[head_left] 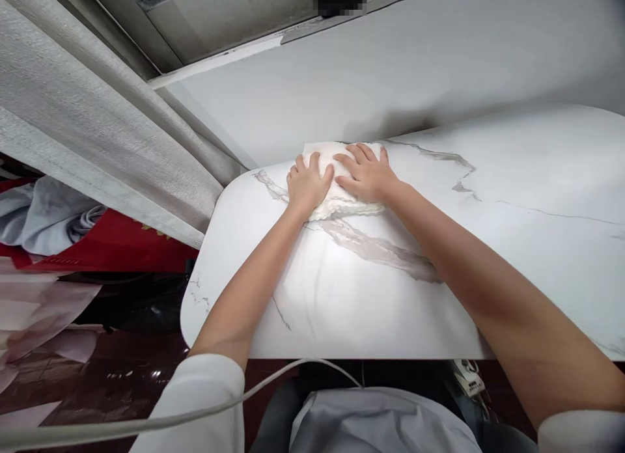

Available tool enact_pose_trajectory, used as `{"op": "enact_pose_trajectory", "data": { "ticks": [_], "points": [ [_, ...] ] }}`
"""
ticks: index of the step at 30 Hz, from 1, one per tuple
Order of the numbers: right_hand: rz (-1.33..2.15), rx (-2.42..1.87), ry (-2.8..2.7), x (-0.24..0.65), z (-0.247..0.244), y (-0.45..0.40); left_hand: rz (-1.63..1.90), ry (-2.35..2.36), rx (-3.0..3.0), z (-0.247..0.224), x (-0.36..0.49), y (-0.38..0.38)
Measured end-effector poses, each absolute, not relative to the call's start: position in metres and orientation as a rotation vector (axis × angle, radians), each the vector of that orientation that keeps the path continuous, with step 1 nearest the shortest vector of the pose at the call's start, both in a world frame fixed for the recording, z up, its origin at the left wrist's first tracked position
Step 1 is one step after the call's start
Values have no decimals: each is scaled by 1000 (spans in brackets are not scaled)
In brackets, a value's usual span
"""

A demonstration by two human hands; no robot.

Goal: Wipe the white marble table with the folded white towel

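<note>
A folded white cloth (336,191) with a wavy, ruffled near edge lies on the white marble-patterned table (371,316), close to the wall. On its left part rests my left hand (308,183), fingers spread and pointing away from me. My right hand (368,172) lies on the cloth's right part, its fingers also apart. Both hands press flat from above, and neither grips the fabric. Parts of the cloth are hidden under my palms.
A grey curtain (112,108) hangs at the left, beside the table's rounded corner. Behind the table stands a pale wall (293,95). A white cable (195,414) crosses in front of me. Red fabric (117,241) and grey cloth (49,212) lie at the left. A power strip (469,378) sits below the table edge.
</note>
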State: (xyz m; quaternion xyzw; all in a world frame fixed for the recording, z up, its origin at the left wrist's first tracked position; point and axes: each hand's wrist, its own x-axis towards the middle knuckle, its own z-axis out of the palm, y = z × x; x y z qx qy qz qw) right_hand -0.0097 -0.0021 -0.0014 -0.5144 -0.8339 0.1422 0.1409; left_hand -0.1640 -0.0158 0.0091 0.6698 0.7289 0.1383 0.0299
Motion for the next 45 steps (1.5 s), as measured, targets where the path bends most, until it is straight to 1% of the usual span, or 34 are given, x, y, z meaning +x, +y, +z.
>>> {"op": "enact_pose_trajectory", "data": {
  "ticks": [6,11,18,24,31,38,45],
  "points": [
    [335,-1478,-2346,-6,-4,23,457,2223,2095,7,-160,16],
    [290,-1550,-2340,-1,1,32,481,2238,2111,6,-153,32],
    [271,-1498,-2317,11,-3,38,468,2333,2132,1,-139,35],
    [206,-1546,-2294,43,-9,34,477,2303,2181,-2,-106,27],
    [142,-1655,-2305,65,-9,-1,542,2201,2247,-4,-85,0],
    [88,-1660,-2353,71,-7,-55,512,2119,2327,0,-83,-50],
    [57,-1555,-2475,80,-6,-128,444,1766,2660,-1,-90,-124]
  ]
}}
